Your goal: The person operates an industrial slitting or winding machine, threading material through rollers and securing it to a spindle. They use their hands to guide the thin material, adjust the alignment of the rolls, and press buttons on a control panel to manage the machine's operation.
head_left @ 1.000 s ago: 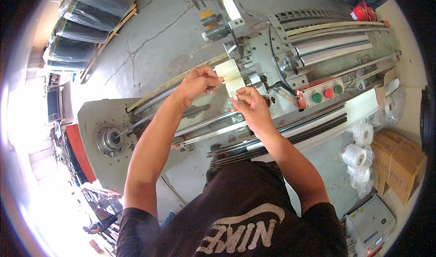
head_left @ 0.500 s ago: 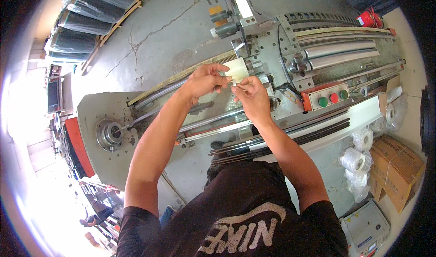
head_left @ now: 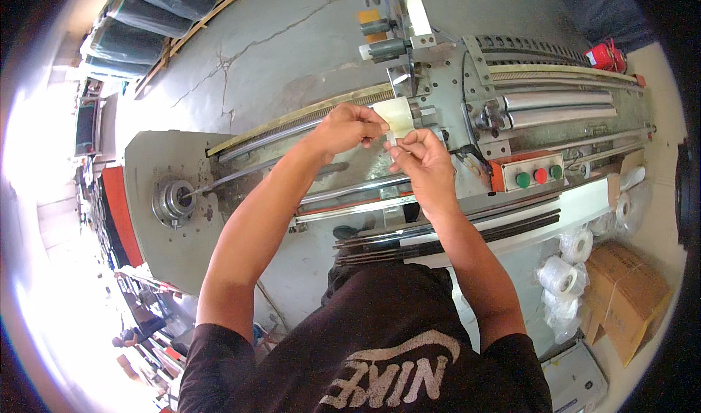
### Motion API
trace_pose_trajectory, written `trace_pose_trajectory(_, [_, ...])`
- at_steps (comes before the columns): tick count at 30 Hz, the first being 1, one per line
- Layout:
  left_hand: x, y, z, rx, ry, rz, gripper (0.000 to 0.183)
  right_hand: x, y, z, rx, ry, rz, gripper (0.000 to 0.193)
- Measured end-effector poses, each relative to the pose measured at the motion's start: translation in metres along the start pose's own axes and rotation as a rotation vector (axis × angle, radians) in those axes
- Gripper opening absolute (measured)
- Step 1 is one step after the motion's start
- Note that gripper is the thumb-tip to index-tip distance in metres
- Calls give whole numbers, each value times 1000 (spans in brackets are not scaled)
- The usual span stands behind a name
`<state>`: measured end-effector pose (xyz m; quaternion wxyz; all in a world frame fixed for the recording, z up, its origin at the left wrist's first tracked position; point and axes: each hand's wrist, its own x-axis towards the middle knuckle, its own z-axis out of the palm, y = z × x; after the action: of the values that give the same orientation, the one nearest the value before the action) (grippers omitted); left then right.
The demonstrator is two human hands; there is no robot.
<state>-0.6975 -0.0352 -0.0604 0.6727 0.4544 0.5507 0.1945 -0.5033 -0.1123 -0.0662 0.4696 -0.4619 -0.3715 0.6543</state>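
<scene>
- Looking down from the head view, I see my left hand (head_left: 349,127) and right hand (head_left: 422,157) each pinching a pale yellowish strip (head_left: 395,115), fingers closed on it.
- The strip sits above the grey machine (head_left: 453,84), near its red and green buttons (head_left: 539,175).

Brown cardboard box (head_left: 626,296) lower right; white plastic-wrapped rolls (head_left: 558,276) beside it.

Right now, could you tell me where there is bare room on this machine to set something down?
The grey plate left of the round hub is bare. Crowded: the middle, where both hands hold the pale sheet, and the button box.
</scene>
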Motion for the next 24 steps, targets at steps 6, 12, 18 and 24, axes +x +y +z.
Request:
trace_pose_trajectory(6, [5,-12,-9,53,-51,7,17,45,-20,-5,-77,-97,69,12])
trace_pose_trajectory(12, [0,-18,-3,-11,54,88,19,85,-5,-23,-182,-95,218,16])
trace_pose_trajectory(18, [0,-27,1,21,83,223,20,31,-13,-38,-346,-184,326,21])
trace_pose_trajectory(24, [-12,-6,4,114,132,139,20,47,-43,-20,-149,-217,198,17])
